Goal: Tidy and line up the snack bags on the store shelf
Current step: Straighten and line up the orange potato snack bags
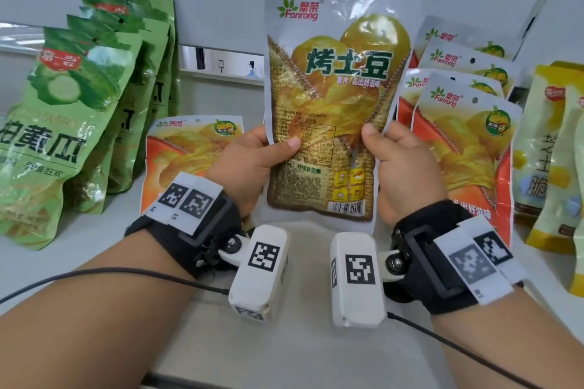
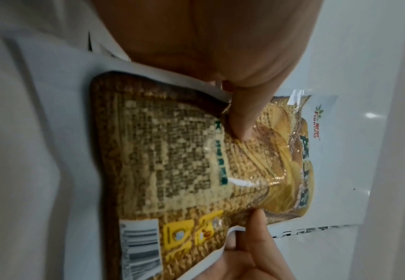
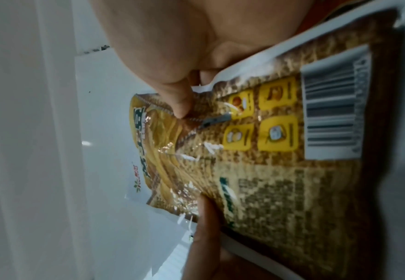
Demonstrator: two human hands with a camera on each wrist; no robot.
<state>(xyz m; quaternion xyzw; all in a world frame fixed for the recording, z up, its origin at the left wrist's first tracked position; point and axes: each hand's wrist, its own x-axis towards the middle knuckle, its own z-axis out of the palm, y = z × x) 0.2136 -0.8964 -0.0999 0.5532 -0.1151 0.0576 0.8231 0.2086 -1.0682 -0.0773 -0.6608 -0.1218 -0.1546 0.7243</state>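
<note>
A white and gold potato chip bag (image 1: pixel 331 98) is held upright above the shelf (image 1: pixel 300 341), its printed back with the barcode facing me. My left hand (image 1: pixel 252 164) grips its left edge, thumb pressed on the face. My right hand (image 1: pixel 401 164) grips its right edge the same way. Both wrist views show the same bag (image 2: pixel 184 170) (image 3: pixel 280 151) with a thumb dug into the foil from each side. The fingers behind the bag are hidden.
Green cucumber bags (image 1: pixel 72 110) stand in a row at the left. One orange chip bag (image 1: pixel 183 151) lies behind my left hand; several more (image 1: pixel 464 142) stand at the right. Yellow bags (image 1: pixel 556 155) fill the far right. A white wall backs the shelf.
</note>
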